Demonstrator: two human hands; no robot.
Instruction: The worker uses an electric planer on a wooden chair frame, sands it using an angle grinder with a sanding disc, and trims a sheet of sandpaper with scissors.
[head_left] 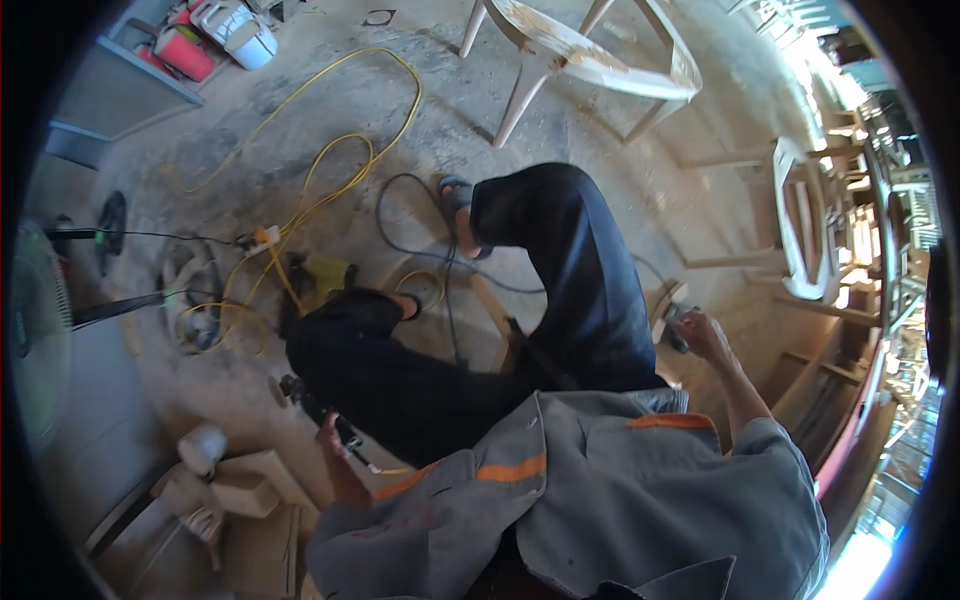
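Spreads out as a dusty, stained grey concrete floor (650, 185). Carries a looped yellow cord (320, 203), a dark cable (379, 215) and a yellow-green tool (325, 274). Supports a pale wooden chair frame (625, 76) on splayed legs.

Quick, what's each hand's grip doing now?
Left hand: closed, holding a dark tool.
Right hand: closed on a grey object, kind unclear.
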